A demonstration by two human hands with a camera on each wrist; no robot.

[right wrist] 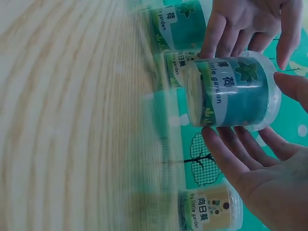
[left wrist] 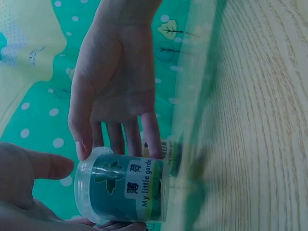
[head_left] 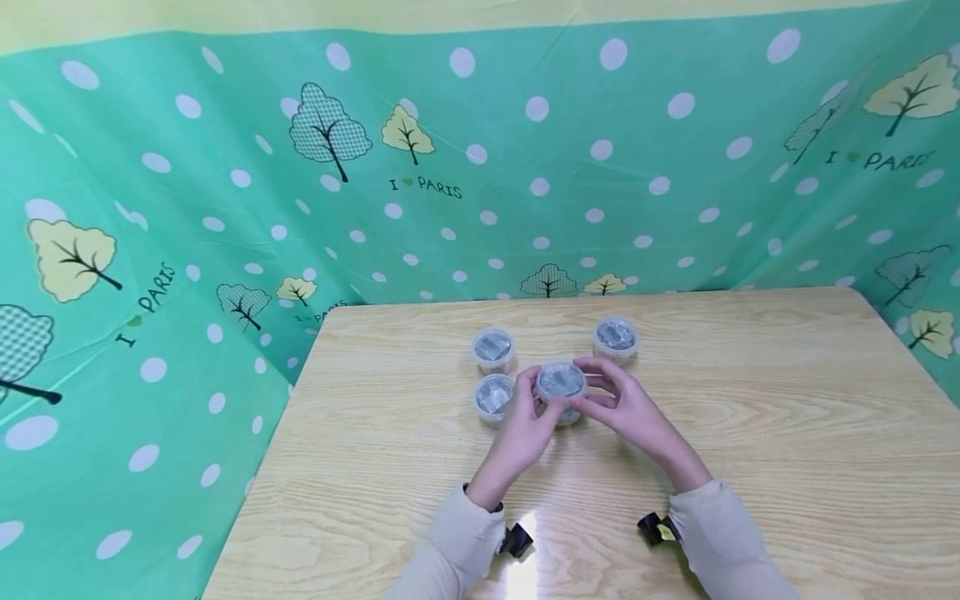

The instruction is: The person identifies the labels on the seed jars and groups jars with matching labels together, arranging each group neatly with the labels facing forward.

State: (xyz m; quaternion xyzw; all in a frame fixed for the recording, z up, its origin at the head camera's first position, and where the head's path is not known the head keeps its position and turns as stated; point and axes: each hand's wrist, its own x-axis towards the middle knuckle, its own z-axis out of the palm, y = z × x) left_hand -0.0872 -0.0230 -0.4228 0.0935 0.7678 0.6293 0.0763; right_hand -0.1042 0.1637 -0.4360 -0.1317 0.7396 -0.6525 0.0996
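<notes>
Between both hands is a clear plastic tub (head_left: pixel 561 381) with a silvery packet showing through its top. Its green label (left wrist: pixel 115 185) carries a leaf picture and the words "My little garden". My left hand (head_left: pixel 528 427) holds it from the left, thumb at the lid's rim and fingers round the far side. From the other side my right hand (head_left: pixel 628 410) grips it, with the thumb (right wrist: pixel 291 86) by the lid and several fingers along the wall. The tub stands upright, its base close over the wooden table (head_left: pixel 375 500).
Two similar tubs stand left of the hands, one at the back (head_left: pixel 493 347) and one nearer tub (head_left: pixel 494 398) beside my left fingers. Another tub (head_left: pixel 616 338), yellow-labelled (right wrist: pixel 207 209), stands behind my right hand. A green polka-dot cloth (head_left: pixel 450 167) hangs behind the table.
</notes>
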